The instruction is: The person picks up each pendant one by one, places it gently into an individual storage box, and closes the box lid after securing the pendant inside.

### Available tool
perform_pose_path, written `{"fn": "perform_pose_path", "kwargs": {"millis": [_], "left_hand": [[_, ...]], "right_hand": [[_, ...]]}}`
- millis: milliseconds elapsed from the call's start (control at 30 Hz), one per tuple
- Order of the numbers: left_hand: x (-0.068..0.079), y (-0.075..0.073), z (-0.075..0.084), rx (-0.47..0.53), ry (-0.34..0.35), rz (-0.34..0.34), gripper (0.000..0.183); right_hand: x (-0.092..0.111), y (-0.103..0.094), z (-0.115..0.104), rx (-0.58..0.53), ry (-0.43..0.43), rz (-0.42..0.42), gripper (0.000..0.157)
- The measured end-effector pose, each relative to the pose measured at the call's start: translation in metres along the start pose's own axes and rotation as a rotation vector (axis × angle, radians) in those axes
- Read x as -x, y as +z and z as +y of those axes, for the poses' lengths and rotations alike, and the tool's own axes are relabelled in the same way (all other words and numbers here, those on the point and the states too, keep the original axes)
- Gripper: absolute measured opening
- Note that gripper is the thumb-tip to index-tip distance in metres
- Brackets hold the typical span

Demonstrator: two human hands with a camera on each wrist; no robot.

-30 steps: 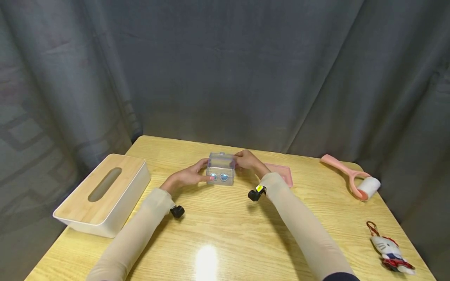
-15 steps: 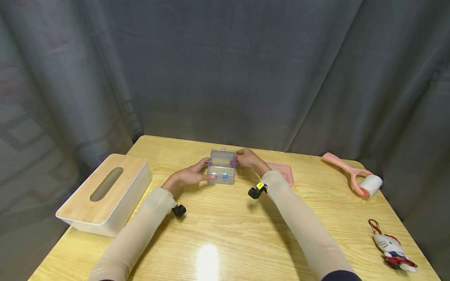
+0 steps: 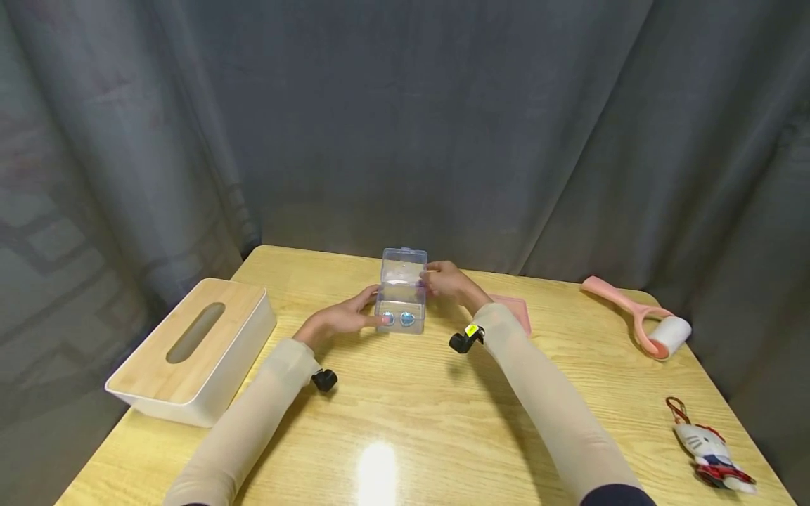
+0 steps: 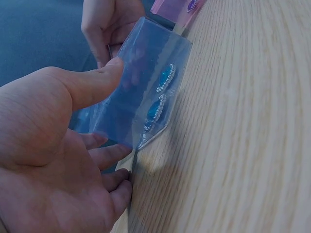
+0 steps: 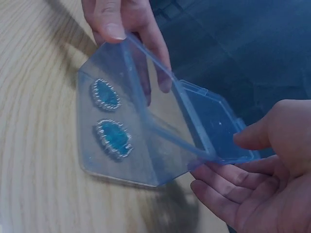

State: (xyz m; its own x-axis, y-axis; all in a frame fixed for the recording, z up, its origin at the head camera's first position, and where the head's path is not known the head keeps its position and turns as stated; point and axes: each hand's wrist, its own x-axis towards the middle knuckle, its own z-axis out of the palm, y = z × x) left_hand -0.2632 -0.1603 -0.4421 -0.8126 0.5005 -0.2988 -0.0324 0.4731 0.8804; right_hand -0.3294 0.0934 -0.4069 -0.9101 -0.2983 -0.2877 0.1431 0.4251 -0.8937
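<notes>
A small see-through plastic box (image 3: 411, 295) with two blue gem ornaments (image 5: 114, 138) ringed in silver beads on its front stands on the far middle of the table. Its hinged lid (image 3: 403, 265) is raised and leans back, away from the person. My left hand (image 3: 342, 318) grips the box's left side, thumb at the front and fingers behind, as the left wrist view also shows. On the other side, my right hand (image 3: 446, 281) pinches the lid's right edge. The thumb (image 5: 257, 136) lies on the lid's inner face, with the other fingers underneath.
Behind the right forearm lies a pink plastic piece (image 3: 515, 310), partly hidden. A wood-topped tissue box (image 3: 234, 351) stands left. On the right are a pink-handled lint roller (image 3: 633, 316) and a plush cat keychain (image 3: 709, 450). Grey curtains (image 3: 405, 140) hang behind the table's far edge.
The right hand has swung the box's lid up and back, so it stands higher and opens wider. The left hand keeps its grip on the box.
</notes>
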Motion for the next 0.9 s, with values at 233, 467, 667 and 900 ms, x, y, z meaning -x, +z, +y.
{"fn": "perform_pose_path", "kwargs": {"millis": [233, 467, 667, 900], "left_hand": [[-0.001, -0.001, 0.003, -0.010, -0.015, -0.005, 0.091], [-0.001, -0.001, 0.006, -0.019, 0.004, -0.013, 0.090], [0.000, -0.002, 0.007, -0.024, 0.001, -0.017, 0.091], [0.000, -0.003, 0.004, -0.019, 0.012, -0.025, 0.090]], "right_hand": [[0.005, -0.010, -0.012, -0.013, 0.004, 0.003, 0.053], [0.008, -0.022, -0.019, 0.032, -0.027, 0.022, 0.067], [0.010, -0.028, -0.023, 0.023, -0.047, 0.045, 0.071], [0.012, -0.027, -0.021, 0.015, -0.105, 0.043, 0.065]]}}
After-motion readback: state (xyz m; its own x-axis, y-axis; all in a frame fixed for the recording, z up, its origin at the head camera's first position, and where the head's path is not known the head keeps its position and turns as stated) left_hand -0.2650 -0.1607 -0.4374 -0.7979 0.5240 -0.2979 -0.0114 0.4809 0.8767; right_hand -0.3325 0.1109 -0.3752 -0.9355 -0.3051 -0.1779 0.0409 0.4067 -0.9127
